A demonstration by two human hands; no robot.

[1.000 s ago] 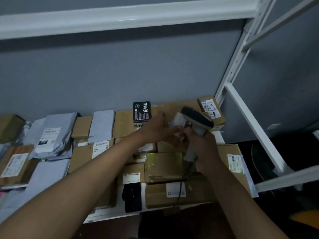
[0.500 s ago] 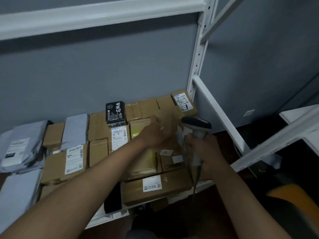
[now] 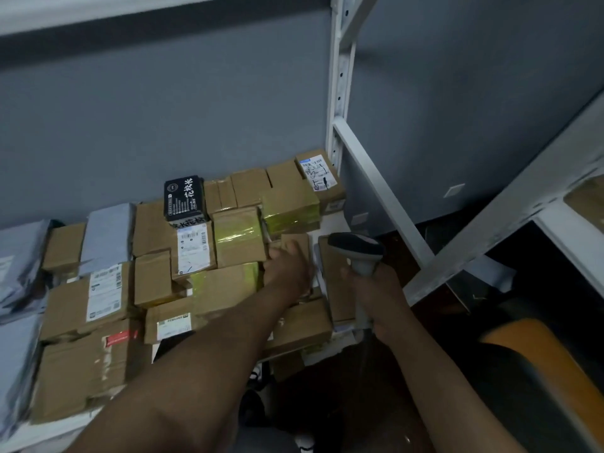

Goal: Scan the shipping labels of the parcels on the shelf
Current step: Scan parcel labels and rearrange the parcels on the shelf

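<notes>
1. two hands are out in front of you: your right hand (image 3: pixel 376 289) is wrapped around the grip of the scanner (image 3: pixel 358 253), whose dark head now sits lower and nearer the shelf's right end than half a second ago.
2. your left hand (image 3: pixel 287 269) has dropped from mid-air onto the parcels; its fingers lie on a small brown box (image 3: pixel 295 245), but whether they grasp it or only rest there, you cannot tell.
3. a thin brown parcel (image 3: pixel 336 289) stands on edge between your hands, just beside the scanner.
4. the view has swung left, so more of the stacked parcels show: a labelled carton (image 3: pixel 104 291) at the left, boxes wrapped in yellow tape (image 3: pixel 238 237) in the middle.
5. furthest back, a black box with white characters (image 3: pixel 184 197) lies on the pile, and a carton with a handwritten label (image 3: pixel 318 173) sits against the white upright (image 3: pixel 340 76).
</notes>
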